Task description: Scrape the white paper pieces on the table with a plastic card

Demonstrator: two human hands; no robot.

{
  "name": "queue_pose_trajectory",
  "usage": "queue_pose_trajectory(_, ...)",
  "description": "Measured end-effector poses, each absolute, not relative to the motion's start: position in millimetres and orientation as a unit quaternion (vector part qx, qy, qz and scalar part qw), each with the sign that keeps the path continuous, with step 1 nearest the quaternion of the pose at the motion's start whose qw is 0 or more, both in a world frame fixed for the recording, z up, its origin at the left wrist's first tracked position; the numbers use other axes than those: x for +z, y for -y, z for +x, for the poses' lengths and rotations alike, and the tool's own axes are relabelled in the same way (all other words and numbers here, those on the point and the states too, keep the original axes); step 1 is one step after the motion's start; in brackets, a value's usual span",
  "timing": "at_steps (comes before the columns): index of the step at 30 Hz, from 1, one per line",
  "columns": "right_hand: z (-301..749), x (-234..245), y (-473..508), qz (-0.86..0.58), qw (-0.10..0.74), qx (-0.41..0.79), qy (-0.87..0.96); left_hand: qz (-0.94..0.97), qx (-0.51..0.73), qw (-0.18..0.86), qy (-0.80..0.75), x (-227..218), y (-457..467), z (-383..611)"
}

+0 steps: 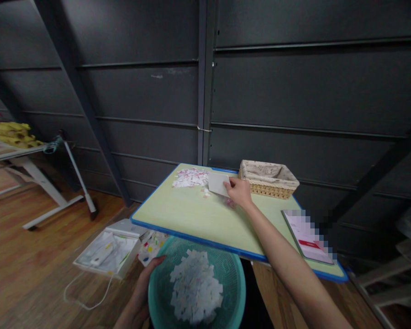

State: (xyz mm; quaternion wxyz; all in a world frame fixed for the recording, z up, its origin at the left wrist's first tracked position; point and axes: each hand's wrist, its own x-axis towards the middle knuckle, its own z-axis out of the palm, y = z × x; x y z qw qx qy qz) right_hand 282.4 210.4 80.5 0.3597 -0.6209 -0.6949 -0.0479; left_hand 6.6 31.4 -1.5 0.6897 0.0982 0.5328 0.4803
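My right hand (239, 191) reaches across a pale green table (192, 214) with a blue edge and is closed on a white card (218, 183) standing on the tabletop. Just left of the card lies a heap of small white and red paper scraps (190, 178). My left hand (144, 292) grips the rim of a teal plastic basket (226, 269) held below the table's near edge. The basket holds a pile of white paper scraps (196, 292).
A woven basket (269, 179) stands at the table's far right. A clipboard with a printed sheet (306, 237) lies on the near right. On the wooden floor to the left are a flat white box (108, 249) with a cable and a white-legged table (37, 178). Dark wall panels rise behind.
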Motion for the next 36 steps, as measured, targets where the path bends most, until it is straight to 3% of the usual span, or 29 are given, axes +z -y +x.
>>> queue_pose_trajectory(36, 302.5, 85.2, -219.5, -0.582, 0.429, 0.059, 0.688, 0.101, 0.477, 0.687, -0.539, 4.2, -26.9, 7.9)
